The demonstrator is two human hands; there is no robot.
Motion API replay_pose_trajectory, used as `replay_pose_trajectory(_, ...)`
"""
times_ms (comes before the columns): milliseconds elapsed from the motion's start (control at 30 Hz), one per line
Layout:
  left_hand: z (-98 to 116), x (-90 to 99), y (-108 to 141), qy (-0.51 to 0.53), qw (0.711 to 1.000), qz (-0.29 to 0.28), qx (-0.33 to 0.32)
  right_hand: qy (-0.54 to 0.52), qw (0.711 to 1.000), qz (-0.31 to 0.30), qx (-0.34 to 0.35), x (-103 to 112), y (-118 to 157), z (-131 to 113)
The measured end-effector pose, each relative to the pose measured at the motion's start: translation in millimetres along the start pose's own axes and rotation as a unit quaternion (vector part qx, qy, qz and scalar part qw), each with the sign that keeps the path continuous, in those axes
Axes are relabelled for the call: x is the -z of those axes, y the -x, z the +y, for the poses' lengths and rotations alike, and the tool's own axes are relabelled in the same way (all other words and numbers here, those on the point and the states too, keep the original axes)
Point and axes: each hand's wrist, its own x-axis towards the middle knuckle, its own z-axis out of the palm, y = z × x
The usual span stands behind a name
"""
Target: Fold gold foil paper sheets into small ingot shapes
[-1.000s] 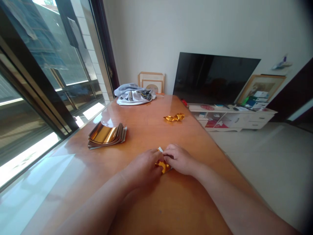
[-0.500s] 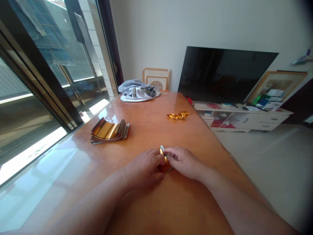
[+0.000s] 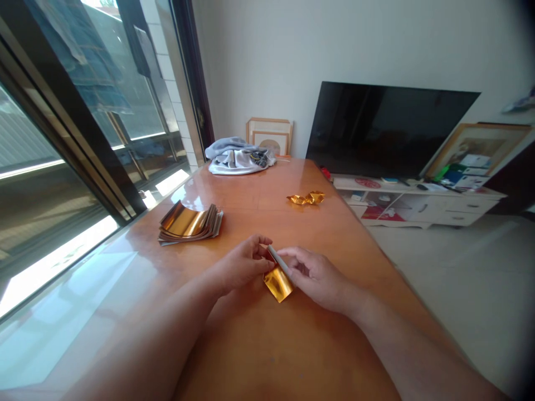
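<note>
Between my hands is a sheet of gold foil paper (image 3: 278,284), its far side rolled into a narrow grey-backed tube. My left hand (image 3: 247,262) pinches the left end of the roll between thumb and fingers. On the other side, my right hand (image 3: 315,274) grips the roll's right end, thumb below and fingers curled over it. The flat gold part hangs toward me, close over the table. Further off lies a folded gold foil piece (image 3: 306,198), shaped like an ingot. To the left sits a curved stack of gold foil sheets (image 3: 188,221).
The wooden table (image 3: 259,356) runs away from me to a pale cloth bundle (image 3: 240,157) and picture frames (image 3: 270,133) by the wall. A sliding glass door (image 3: 83,128) borders the left. A television (image 3: 388,131) stands on a white cabinet (image 3: 438,206) at right.
My left hand has lifted off the paper and shifted slightly left and away, uncovering the gold face. The rolled edge now shows more clearly between both hands.
</note>
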Motion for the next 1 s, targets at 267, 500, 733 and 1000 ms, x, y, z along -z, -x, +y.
replay_pose_trajectory(267, 8.2, 4.6, -0.3, 0.120, 0.990, 0.074, -0.002, -0.015, 0.987, 0.154, -0.054, 5.9, -3.3, 22.8)
replay_pose_trajectory(500, 7.9, 9.5, -2.5, 0.160, 0.985, 0.067, 0.022, 0.137, 0.985, 0.049, 0.094, 4.0, 1.4, 8.8)
replay_pose_trajectory(733, -3.1, 2.1, -6.0, 0.058, 0.994, 0.088, 0.003, 0.240, 0.955, 0.046, 0.167, 4.7, 1.7, 0.2)
replay_pose_trajectory(1000, -27.3, 1.3, -17.5, -0.298, 0.939, 0.127, -0.118, 0.264, 0.949, -0.015, 0.172, -3.2, 1.5, 1.1)
